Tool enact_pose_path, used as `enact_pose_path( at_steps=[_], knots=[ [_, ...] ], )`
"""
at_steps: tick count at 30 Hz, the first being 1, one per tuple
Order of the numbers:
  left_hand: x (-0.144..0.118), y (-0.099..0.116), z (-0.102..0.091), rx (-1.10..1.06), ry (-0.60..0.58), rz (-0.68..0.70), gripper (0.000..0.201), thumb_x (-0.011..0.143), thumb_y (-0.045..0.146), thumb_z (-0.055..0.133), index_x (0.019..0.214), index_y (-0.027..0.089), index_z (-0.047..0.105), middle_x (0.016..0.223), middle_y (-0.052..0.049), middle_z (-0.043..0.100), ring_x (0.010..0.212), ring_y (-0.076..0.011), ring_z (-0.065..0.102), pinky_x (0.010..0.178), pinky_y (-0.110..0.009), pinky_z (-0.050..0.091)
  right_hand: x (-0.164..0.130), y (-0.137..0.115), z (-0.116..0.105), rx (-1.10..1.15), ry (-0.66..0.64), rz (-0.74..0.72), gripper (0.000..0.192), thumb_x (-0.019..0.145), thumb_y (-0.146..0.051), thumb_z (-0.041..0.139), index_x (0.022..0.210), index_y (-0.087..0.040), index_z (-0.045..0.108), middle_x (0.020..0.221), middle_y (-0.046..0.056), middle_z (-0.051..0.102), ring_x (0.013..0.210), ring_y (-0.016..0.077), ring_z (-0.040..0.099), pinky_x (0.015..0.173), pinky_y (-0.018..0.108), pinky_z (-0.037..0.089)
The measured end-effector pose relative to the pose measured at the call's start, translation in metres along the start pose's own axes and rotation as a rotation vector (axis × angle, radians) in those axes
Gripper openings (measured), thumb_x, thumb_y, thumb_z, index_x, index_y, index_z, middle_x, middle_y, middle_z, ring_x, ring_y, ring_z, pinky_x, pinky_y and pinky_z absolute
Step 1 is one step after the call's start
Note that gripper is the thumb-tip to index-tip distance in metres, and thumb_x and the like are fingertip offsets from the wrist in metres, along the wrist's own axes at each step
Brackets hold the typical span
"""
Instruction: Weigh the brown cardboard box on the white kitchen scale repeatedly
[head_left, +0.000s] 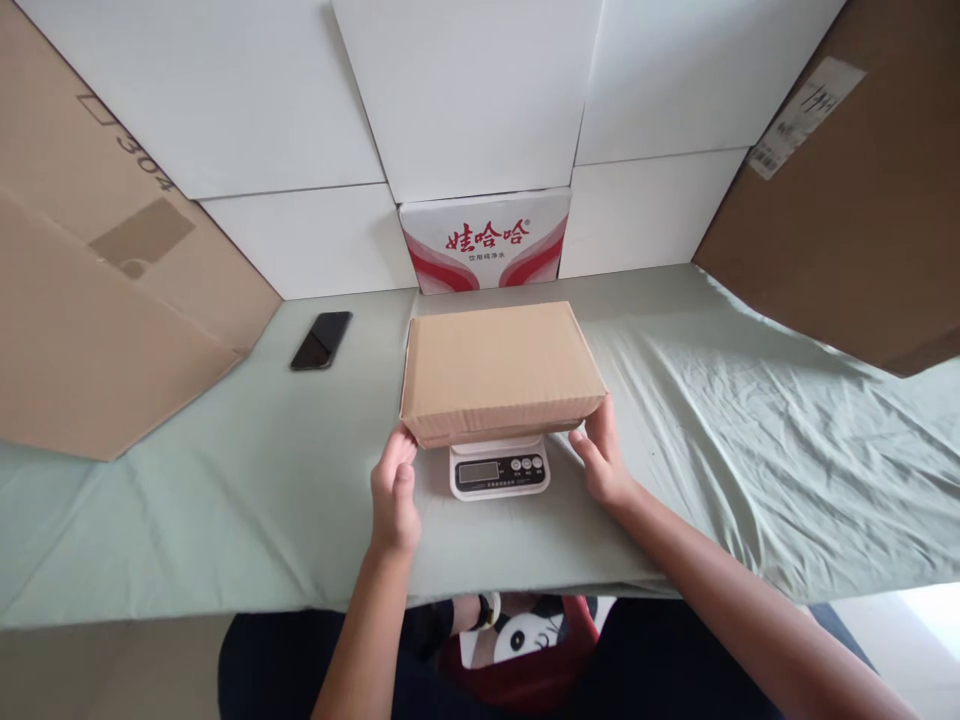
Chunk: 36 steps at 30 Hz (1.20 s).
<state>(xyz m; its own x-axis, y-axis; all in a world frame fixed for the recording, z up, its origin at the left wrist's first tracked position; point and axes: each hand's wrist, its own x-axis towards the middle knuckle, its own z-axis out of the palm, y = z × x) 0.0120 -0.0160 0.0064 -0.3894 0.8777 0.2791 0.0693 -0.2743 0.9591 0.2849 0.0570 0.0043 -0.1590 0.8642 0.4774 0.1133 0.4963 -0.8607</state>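
Observation:
A brown cardboard box (502, 365) rests on or just over a small white kitchen scale (500, 478) in the middle of the table. The scale's display and buttons show in front of the box, while its platform is mostly hidden beneath. My left hand (396, 492) grips the box at its near left corner, fingertips out of sight against the cardboard. At the near right corner my right hand (604, 458) has its fingers against the box's side, the thumb bent in front.
A black smartphone (321, 340) lies to the left on the green cloth (315, 520). White panels (480, 90) and a white-and-red carton (485, 240) stand behind. Large cardboard sheets flank the left (112, 270) and right (847, 200).

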Motion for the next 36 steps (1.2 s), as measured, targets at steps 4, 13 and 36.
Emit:
enact_pose_path(
  at_steps=[4, 13, 36],
  knots=[
    [-0.0019, 0.0004, -0.0011, -0.018, 0.024, -0.014, 0.075, 0.09, 0.073, 0.06, 0.139, 0.018, 0.07, 0.138, -0.018, 0.073, 0.145, -0.0391, 0.058, 0.118, -0.051, 0.05, 0.002, -0.0009, 0.0002, -0.005, -0.01, 0.004, 0.07, 0.098, -0.066, 0.053, 0.161, -0.043, 0.033, 0.162, 0.008, 0.045, 0.152, 0.0353, 0.043, 0.128, 0.064, 0.038],
    [-0.0033, 0.0018, 0.0003, -0.008, 0.026, -0.029, 0.072, 0.092, 0.071, 0.058, 0.14, 0.018, 0.069, 0.14, -0.018, 0.072, 0.145, -0.0385, 0.058, 0.118, -0.051, 0.05, 0.0026, 0.0008, -0.0004, -0.033, 0.023, -0.031, 0.067, 0.1, -0.061, 0.053, 0.16, -0.037, 0.035, 0.155, 0.011, 0.05, 0.145, 0.0357, 0.049, 0.122, 0.06, 0.044],
    [-0.0036, 0.0101, 0.003, -0.002, 0.008, 0.048, 0.077, 0.093, 0.069, 0.059, 0.145, 0.012, 0.065, 0.141, -0.023, 0.07, 0.143, -0.0403, 0.06, 0.117, -0.051, 0.05, 0.0082, -0.0068, 0.0013, 0.087, -0.017, -0.036, 0.071, 0.101, -0.061, 0.054, 0.165, -0.038, 0.031, 0.173, 0.006, 0.037, 0.16, 0.0361, 0.035, 0.131, 0.061, 0.031]
  ],
)
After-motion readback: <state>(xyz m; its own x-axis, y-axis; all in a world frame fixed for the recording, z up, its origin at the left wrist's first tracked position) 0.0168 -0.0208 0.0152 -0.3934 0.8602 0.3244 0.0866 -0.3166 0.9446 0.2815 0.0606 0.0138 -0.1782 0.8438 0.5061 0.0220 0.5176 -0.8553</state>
